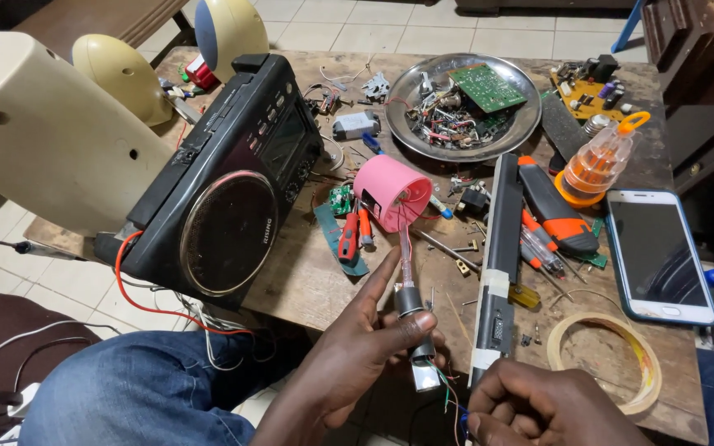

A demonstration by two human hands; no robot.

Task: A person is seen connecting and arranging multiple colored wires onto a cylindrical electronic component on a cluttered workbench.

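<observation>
Gripping a small black plug [412, 318] between thumb and fingers, the left hand [357, 347] holds it at the near edge of the wooden table [307, 272] — a ribbon cable [406, 248] runs up from it into a pink cylinder [390, 192]. Thin coloured wires [446, 396] trail from the plug's metal end to the right hand [539, 409], fingers curled and pinching them. A black radio [225, 182] leans at left; a phone [659, 256] lies at right, a metal tray [522, 124] of parts beyond.
</observation>
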